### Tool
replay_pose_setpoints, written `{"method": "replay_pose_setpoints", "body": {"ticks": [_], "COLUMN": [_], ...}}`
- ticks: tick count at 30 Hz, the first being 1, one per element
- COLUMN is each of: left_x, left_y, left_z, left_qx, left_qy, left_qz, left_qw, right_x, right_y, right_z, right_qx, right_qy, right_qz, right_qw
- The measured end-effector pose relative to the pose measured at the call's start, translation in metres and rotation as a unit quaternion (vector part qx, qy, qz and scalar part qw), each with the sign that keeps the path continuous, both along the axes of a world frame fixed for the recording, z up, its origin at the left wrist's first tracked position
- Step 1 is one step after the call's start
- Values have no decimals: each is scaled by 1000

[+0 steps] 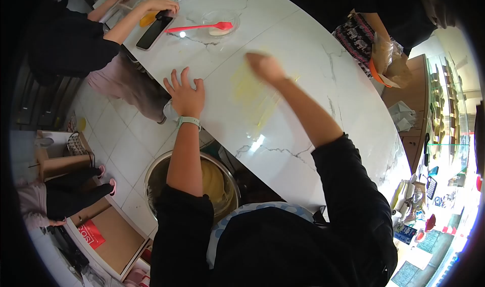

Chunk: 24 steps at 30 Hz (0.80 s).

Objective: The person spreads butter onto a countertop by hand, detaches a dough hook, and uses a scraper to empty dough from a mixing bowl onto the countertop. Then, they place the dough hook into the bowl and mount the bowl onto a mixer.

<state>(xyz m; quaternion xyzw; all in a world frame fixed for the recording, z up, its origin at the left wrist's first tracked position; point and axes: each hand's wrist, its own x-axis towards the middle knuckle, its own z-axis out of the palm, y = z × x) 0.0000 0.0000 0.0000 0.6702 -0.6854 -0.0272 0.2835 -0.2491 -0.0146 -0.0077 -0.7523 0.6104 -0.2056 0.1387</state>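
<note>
My left hand (187,96), with a pale band on its wrist, is spread with fingers apart over the near left edge of the white marble table (283,168). Smeared by motion, my right hand (270,71) is over the middle of the table, at the upper end of a yellowish smear (257,97). Its fingers are too blurred to tell whether they hold something. Beyond my hands, a red brush (222,26) rests across a clear bowl (220,33). Below my left forearm, a large metal bowl (233,186) holds a yellow mass (213,182).
At the upper left a person (76,44) reaches over the table near a phone (154,33). Another person (409,14) stands at the upper right beside a patterned cloth (353,37). A third person (65,193) is at the lower left, near an open box (118,231).
</note>
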Motion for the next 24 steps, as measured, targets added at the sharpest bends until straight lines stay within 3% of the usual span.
{"method": "replay_pose_setpoints", "body": {"ticks": [1, 2, 5, 7, 9, 11, 13, 15, 18, 19, 20, 21, 23, 24], "left_x": [1, 3, -8, -4, -4, -3, -3, -1, -2, -1, -1, -1, -2, -3], "left_y": [-3, -5, 7, 13, 7, 7, 6, 6, 4, 5, 5, 6, 5, 5], "left_z": [-2, -3, -1, -2, 2, 6, 9, 6, 0, 3, 5, 5, 5, 5], "left_qx": [-9, -18, -7, 7, 12, 32, 47, 48, 38, 42, 43, 44, 42, 41], "left_qy": [-5, -10, 4, -4, -4, -4, -1, -4, -8, -3, 3, 4, 5, 3], "left_qz": [-1, -1, 1, -3, -3, -1, -3, 1, -4, -9, -13, -13, -10, -10], "left_qw": [1000, 1000, 1000, 1000, 1000, 999, 999, 999, 999, 999, 999, 999, 999, 999], "right_x": [29, 50, 14, -44, -91, -79, -47, 12, -23, -57, -86, -102, -88, -68], "right_y": [28, 51, 56, 36, 38, 65, 108, 177, 175, 160, 145, 140, 145, 156], "right_z": [-13, -4, 10, 10, 21, 26, -9, 38, 5, 1, 3, 17, 26, 14], "right_qx": [-198, -149, -67, -64, -149, -73, -159, -139, -109, -136, -82, -146, -60, -99], "right_qy": [61, 43, -10, 0, -6, 51, 157, 101, 62, 131, 117, 22, 53, 71], "right_qz": [91, 180, 168, -19, -86, -130, -16, 114, 108, 35, -73, -120, -190, -136], "right_qw": [974, 971, 983, 998, 985, 987, 975, 979, 986, 981, 987, 982, 978, 983]}}
